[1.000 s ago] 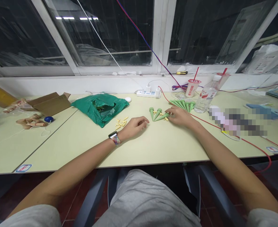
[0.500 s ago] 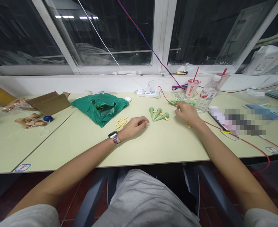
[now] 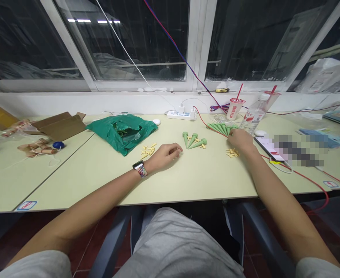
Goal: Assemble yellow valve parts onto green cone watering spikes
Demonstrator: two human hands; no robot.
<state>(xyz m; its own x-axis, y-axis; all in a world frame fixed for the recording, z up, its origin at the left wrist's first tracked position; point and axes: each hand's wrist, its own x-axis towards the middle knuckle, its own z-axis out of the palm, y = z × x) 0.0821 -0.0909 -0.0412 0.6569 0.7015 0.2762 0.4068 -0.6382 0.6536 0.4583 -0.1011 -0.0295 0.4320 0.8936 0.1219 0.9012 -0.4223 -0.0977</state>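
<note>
My left hand (image 3: pixel 167 155) rests on the table with loosely bent fingers, holding nothing. Just right of its fingertips lie three green plastic plant-watering spikes (image 3: pixel 193 141), fanned out with small yellow valve pieces between them. Behind the left hand is a small heap of yellow pieces (image 3: pixel 148 150). My right hand (image 3: pixel 241 139) is at the right end of a row of more green spikes (image 3: pixel 217 128), its fingers curled downward. Whatever is between those fingertips is hidden. Another heap of yellow pieces (image 3: pixel 232 153) sits just below the right hand.
A torn green plastic bag (image 3: pixel 122 133) and a cardboard box (image 3: pixel 60 126) stand at left, near wooden toys (image 3: pixel 38 148). A power strip (image 3: pixel 181 115) lies at the back. A clear bottle (image 3: pixel 253 116), paper cup (image 3: pixel 235 109), phone (image 3: pixel 269 148) and red cable are at right.
My right hand has moved to the right along the row of green spikes, uncovering more of them and the yellow heap below. My left hand has stayed in place.
</note>
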